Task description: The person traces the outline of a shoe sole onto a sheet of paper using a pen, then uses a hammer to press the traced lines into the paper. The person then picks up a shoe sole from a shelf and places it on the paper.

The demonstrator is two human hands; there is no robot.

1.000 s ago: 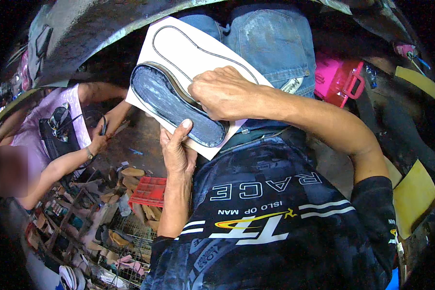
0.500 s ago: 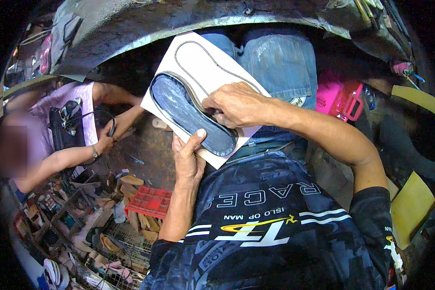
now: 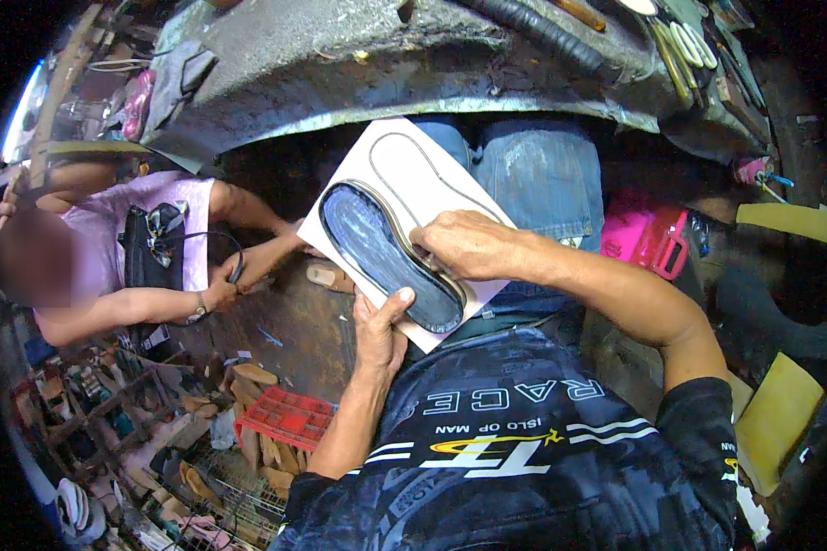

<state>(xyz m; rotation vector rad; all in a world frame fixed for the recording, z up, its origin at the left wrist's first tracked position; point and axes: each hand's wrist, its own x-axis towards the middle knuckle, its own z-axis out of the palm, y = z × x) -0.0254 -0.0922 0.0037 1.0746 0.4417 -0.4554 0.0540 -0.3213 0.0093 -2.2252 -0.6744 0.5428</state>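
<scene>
A dark, glossy shoe sole [image 3: 377, 250] with a raised rim lies on a white sheet [image 3: 415, 182] across my lap. A sole-shaped outline is drawn on the sheet beside it. My left hand [image 3: 379, 329] grips the sheet's near edge, its thumb pressed on the sole's rim and its fingers underneath. At the sole's inner edge, about mid-length, my right hand [image 3: 469, 246] is closed in a pinch, fingertips against the rim. Whatever it pinches is hidden by the fingers.
A stone-like bench [image 3: 331, 69] with hand tools curves across the far side. Another person [image 3: 147, 266] sits at left, holding a black bag. A red plastic crate [image 3: 285, 418] and shoe parts lie at lower left. A pink container [image 3: 648, 234] stands at right.
The view has shifted, so the sheet, sole and both hands appear lower and further right, with more bench showing. My right hand stays at the sole's inner edge; my left keeps its grip.
</scene>
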